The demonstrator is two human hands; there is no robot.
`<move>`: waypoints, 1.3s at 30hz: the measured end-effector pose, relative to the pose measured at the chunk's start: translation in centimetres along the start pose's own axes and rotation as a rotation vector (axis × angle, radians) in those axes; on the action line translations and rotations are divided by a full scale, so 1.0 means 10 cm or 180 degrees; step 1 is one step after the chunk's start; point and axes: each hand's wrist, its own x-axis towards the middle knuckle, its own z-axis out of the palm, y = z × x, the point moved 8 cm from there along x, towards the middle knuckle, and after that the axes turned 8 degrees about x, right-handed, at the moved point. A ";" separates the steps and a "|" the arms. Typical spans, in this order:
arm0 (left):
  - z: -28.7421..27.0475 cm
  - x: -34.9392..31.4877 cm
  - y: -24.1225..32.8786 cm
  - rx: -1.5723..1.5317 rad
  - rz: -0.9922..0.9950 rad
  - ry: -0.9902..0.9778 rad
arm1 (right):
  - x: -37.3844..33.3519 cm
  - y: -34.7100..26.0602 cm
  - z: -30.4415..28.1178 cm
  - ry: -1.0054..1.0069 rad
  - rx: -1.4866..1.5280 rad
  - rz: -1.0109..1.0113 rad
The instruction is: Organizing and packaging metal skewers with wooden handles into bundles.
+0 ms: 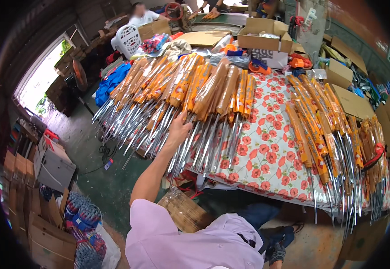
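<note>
My left hand (180, 129) reaches forward with bare fingers closed around metal rods, just under their orange wrapping. These belong to a wide pile of thin metal rods (194, 150) whose far ends are in orange and brown printed plastic sleeves (181, 92). Side by side they lie on the table, bare ends jutting over the near edge. Low at the right, beside my dark trousers, is my right hand (276, 253) in a grey glove; its fingers are too small and shadowed to read.
A red-flowered cloth (266, 134) covers the table. More sleeved rods (322, 125) lie on its right side. At the back stand an open carton (265, 36), orange tape dispensers (260, 67) and a white chair (127, 40). A carton (184, 210) sits below the edge. Another person (143, 17) is far left.
</note>
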 end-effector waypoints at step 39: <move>-0.26 0.62 0.11 0.1700 0.0531 -0.0082 | 0.49 -0.08 0.09 0.0041 -0.1914 0.0275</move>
